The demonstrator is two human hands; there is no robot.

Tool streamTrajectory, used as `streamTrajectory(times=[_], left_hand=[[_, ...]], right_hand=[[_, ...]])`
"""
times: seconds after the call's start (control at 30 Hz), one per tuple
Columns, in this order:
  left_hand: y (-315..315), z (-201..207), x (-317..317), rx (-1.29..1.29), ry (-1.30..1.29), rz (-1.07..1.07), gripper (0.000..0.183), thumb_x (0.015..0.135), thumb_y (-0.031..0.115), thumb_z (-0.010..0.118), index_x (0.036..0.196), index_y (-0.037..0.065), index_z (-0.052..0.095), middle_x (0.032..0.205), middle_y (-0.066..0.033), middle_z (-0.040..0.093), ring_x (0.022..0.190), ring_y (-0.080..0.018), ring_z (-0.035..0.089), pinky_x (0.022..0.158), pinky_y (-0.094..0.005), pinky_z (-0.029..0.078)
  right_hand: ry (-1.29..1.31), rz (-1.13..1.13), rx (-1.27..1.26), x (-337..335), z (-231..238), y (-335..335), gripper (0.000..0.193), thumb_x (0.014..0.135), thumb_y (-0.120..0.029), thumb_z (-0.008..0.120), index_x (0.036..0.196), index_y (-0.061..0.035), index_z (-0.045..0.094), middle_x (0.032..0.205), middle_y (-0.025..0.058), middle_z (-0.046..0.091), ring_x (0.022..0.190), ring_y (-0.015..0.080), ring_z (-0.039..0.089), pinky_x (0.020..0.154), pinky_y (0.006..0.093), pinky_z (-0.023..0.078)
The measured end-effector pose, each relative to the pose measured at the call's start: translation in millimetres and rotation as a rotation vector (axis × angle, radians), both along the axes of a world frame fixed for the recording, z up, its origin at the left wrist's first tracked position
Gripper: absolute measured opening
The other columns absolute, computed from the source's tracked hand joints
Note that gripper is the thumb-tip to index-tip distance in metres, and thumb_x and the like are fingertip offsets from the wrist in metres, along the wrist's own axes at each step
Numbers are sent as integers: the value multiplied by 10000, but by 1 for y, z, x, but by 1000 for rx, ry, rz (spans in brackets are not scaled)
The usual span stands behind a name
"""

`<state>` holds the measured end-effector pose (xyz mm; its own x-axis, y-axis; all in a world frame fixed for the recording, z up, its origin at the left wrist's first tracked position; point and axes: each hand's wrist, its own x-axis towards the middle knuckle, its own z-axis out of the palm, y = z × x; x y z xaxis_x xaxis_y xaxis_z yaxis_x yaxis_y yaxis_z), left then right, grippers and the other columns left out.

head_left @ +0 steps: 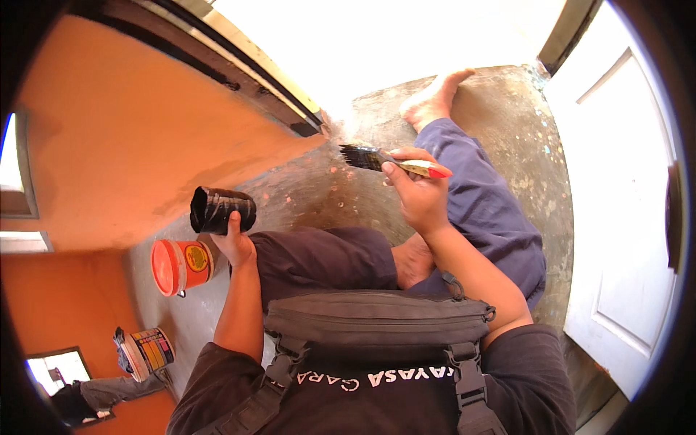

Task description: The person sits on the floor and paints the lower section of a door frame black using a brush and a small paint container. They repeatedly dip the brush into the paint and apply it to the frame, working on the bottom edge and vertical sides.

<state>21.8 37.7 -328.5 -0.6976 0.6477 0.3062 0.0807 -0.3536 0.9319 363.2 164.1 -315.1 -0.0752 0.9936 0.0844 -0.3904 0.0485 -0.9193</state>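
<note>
My right hand [420, 190] grips a paintbrush [362, 156] by its pale, red-tipped handle. Dark wet paint coats the bristles, which point left toward the foot of the door frame [308, 125] without touching it. Held out at the left, my left hand [233, 243] is wrapped round a paint-blackened cup [226, 209]. Its mouth is tilted to the left, and what is inside cannot be made out. Dark paint covers part of the frame's edge, beside the orange wall [159, 116].
Near my left arm stands an orange bucket [167, 268] with a lid. Farther back is a printed paint pail [145, 353] with cloth on it. A white panelled door [616, 217] stands at the right. My legs stretch over the paint-spotted concrete floor [518, 130], and a bright doorway lies ahead.
</note>
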Motion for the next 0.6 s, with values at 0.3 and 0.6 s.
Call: streamTrajectory(times=[0.3, 0.6], left_hand=[[-5, 5, 4, 13, -26, 13, 595, 805, 41, 829, 1335, 32, 559, 1246, -68, 644, 1130, -195, 633, 1027, -358, 491], [-15, -3, -1, -111, -38, -148, 646, 733, 8, 858, 1317, 8, 581, 1243, -85, 661, 1146, -189, 640, 1007, -348, 497]], right_hand=[[-98, 11, 57, -16, -25, -16, 220, 899, -4, 766, 1095, -17, 666, 1015, 64, 695, 906, 126, 663, 790, 270, 542], [-290, 14, 551, -57, 10, -3, 283, 846, 115, 742, 1043, -20, 589, 1079, 194, 688, 943, 222, 692, 809, 323, 566]])
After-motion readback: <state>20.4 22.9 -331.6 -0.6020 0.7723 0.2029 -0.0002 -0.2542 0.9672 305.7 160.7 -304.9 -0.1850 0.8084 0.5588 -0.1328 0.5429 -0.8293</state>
